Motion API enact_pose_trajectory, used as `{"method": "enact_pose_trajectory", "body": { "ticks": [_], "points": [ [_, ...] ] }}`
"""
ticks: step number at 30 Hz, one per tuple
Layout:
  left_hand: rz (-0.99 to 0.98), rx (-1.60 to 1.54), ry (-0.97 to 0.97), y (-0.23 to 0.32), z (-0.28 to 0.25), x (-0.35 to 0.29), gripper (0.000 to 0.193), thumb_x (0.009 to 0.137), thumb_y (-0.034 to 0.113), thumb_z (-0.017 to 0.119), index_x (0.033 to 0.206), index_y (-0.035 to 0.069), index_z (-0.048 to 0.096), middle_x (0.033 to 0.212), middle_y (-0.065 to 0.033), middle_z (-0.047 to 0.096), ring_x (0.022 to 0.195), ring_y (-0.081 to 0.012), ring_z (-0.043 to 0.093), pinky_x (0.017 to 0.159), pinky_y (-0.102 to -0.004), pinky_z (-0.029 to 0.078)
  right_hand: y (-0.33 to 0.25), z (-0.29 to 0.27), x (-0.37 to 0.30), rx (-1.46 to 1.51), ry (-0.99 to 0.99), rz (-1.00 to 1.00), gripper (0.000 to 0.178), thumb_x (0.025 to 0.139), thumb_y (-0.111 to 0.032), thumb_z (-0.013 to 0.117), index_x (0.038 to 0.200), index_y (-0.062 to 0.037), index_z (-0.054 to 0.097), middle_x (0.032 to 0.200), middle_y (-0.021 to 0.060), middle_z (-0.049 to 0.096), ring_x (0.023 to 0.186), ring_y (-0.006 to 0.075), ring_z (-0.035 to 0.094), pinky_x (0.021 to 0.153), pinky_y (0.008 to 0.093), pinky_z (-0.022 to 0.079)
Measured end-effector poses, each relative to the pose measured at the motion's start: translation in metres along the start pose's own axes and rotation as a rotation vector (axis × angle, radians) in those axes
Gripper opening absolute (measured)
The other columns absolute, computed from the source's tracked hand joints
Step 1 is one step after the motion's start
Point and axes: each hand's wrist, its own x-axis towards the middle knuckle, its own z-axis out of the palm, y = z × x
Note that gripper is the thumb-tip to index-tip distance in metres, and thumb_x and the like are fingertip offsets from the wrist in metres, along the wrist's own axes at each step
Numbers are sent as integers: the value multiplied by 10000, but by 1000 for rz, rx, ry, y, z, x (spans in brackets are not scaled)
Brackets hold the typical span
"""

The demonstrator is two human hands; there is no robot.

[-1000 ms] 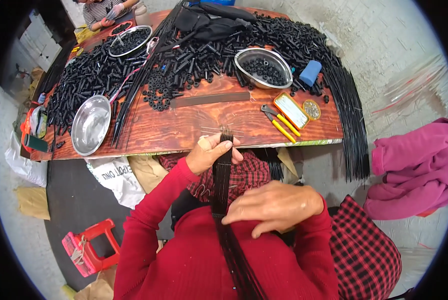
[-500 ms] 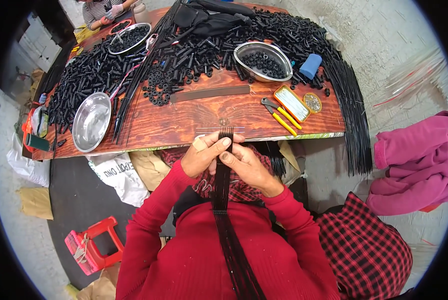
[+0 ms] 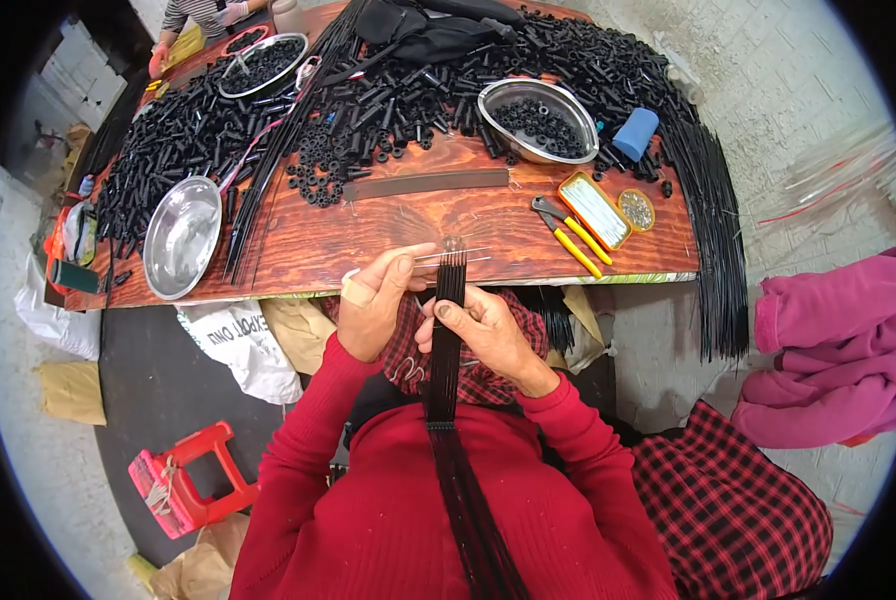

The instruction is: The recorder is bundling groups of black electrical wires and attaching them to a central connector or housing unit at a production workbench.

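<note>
A flat band of thin black strands [image 3: 445, 375] runs up from my lap, its strand ends fanned at the top by the table edge. My right hand [image 3: 498, 335] grips the band just below those ends, thumb on its front. To the left of the band is my left hand [image 3: 370, 305], thumb and forefinger pinched on the end of a thin metal rod [image 3: 476, 260]. The rod lies crosswise among the strand ends, with a second thin rod close above it. A tan patch wraps a finger of my left hand.
On the wooden table [image 3: 408, 225] lie yellow-handled pliers [image 3: 573, 240], an orange-rimmed tin [image 3: 596, 210], a round tin of small bits [image 3: 636, 209], a dark flat bar [image 3: 428, 185], metal bowls [image 3: 183, 240] and heaps of black tubes [image 3: 183, 150]. Another person's hand [image 3: 158, 60] is at the far left.
My left hand has come off the band and moved left, now pinching the rod's end. The right hand keeps its grip on the band. The other person's hand has shifted left.
</note>
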Motion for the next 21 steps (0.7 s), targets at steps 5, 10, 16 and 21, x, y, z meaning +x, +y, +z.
{"method": "enact_pose_trajectory", "body": {
  "ticks": [5, 10, 16, 21],
  "points": [
    [-64, 22, -1, 5, -1, 8, 406, 1040, 298, 491, 1230, -37, 621, 1033, -151, 711, 913, -178, 682, 838, -292, 538, -4, 1, 7, -2, -60, 89, 262, 1024, -180, 513, 1179, 31, 512, 915, 134, 688, 815, 203, 694, 754, 316, 584],
    [-71, 29, -49, 0, -6, 12, 382, 1050, 291, 470, 1234, -2, 633, 1016, -115, 711, 899, -152, 666, 830, -288, 530, -7, 2, 12, 9, -89, 40, 307, 1021, -193, 517, 1230, 29, 486, 931, 136, 676, 821, 206, 693, 760, 320, 586],
    [-101, 19, -34, -2, -9, 13, 363, 1036, 253, 512, 1219, -37, 628, 951, -91, 710, 837, -137, 679, 785, -272, 547, -6, -2, 14, -3, -110, 44, 402, 1032, -267, 506, 1300, 31, 470, 938, 125, 672, 819, 195, 687, 750, 309, 581],
    [-58, 88, -29, -2, -8, 14, 342, 1034, 232, 517, 1201, -41, 639, 932, -78, 711, 818, -124, 678, 777, -259, 546, -4, -3, 10, -61, -63, 25, 420, 1042, -295, 484, 1315, 23, 480, 945, 120, 678, 802, 177, 683, 733, 295, 576]
  ]
}}
